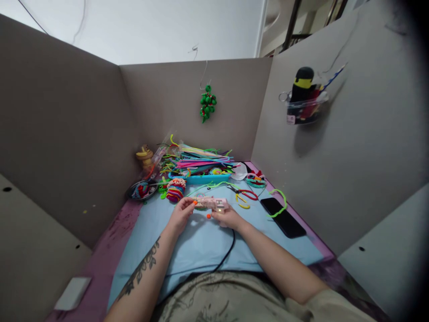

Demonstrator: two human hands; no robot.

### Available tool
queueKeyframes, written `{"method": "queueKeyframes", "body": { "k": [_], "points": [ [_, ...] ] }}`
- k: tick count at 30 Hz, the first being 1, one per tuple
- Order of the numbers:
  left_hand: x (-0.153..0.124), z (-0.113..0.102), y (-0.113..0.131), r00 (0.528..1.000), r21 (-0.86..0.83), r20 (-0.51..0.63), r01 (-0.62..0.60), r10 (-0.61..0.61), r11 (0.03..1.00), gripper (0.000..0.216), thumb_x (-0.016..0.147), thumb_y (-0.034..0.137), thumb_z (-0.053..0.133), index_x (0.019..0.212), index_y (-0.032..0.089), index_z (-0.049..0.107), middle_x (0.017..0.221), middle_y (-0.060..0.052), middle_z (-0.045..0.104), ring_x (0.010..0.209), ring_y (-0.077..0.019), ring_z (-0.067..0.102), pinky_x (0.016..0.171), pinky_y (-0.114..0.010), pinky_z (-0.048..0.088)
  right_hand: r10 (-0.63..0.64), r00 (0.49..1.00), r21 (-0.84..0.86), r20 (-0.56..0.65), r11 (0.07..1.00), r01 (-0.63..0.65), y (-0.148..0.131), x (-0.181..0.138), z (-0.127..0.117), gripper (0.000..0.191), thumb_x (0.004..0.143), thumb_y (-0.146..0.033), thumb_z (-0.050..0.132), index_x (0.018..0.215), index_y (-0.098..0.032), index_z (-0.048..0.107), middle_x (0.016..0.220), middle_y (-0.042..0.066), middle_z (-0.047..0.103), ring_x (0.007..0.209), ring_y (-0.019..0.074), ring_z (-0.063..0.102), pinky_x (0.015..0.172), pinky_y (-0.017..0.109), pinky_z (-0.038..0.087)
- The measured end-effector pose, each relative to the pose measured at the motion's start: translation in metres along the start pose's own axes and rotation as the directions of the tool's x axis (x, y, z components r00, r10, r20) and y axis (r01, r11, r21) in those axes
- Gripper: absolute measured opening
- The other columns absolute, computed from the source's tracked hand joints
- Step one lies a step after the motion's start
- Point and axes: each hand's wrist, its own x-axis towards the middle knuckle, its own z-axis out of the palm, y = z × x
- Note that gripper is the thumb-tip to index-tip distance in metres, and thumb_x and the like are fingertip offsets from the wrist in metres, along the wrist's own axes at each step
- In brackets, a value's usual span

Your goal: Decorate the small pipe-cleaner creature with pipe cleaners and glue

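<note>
My right hand grips a pink glue gun with a black cord that runs back toward me. My left hand pinches a small orange bead at the gun's tip. Another orange bead lies on the light blue mat between my hands. A small round craft piece sits just behind the gun.
A blue tray piled with coloured pipe cleaners stands at the back. Red-handled pliers, a black phone, a green pipe cleaner, a striped craft ball and a dark dish lie around. Grey partition walls enclose the desk.
</note>
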Motion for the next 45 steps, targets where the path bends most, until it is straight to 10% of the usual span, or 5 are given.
{"method": "queueKeyframes", "body": {
  "k": [12, 23, 45],
  "points": [
    [0.002, -0.003, -0.004, 0.997, -0.077, -0.01, 0.075, -0.076, 0.994, 0.036, 0.061, 0.037, 0.073, 0.089, 0.018, 0.061, 0.074, 0.001, 0.059, 0.06, -0.0076, 0.05, 0.056, -0.018, 0.038, 0.016, 1.0, 0.049, -0.009, 0.999, -0.016, 0.004, 0.0, 0.0, 0.045, 0.065, -0.026, 0.067, 0.109, -0.024, 0.063, 0.115, 0.004, 0.06, 0.113, 0.0245, 0.051, 0.1, 0.044, 0.034],
    [0.001, -0.007, -0.004, 0.99, -0.168, 0.082, 0.13, -0.117, 0.977, 0.033, 0.063, 0.03, 0.075, 0.091, 0.016, 0.063, 0.072, 0.0, 0.057, 0.063, -0.0072, 0.051, 0.059, -0.017, 0.04, 0.139, 0.989, 0.002, -0.059, 0.99, -0.139, 0.012, -0.002, -0.003, 0.038, 0.067, -0.024, 0.064, 0.105, -0.022, 0.064, 0.086, 0.001, 0.066, 0.072, 0.0159, 0.059, 0.066, 0.028, 0.049],
    [0.003, -0.009, -0.008, 0.989, -0.183, 0.094, 0.129, -0.113, 0.975, 0.033, 0.059, 0.032, 0.077, 0.083, 0.013, 0.063, 0.068, 0.001, 0.06, 0.059, -0.0071, 0.054, 0.059, -0.019, 0.043, 0.029, 1.0, -0.037, 0.01, 0.999, -0.028, 0.023, -0.002, -0.006, 0.031, 0.068, -0.033, 0.066, 0.095, -0.019, 0.065, 0.082, 0.004, 0.066, 0.083, 0.0202, 0.06, 0.07, 0.031, 0.05]
  ]
}}
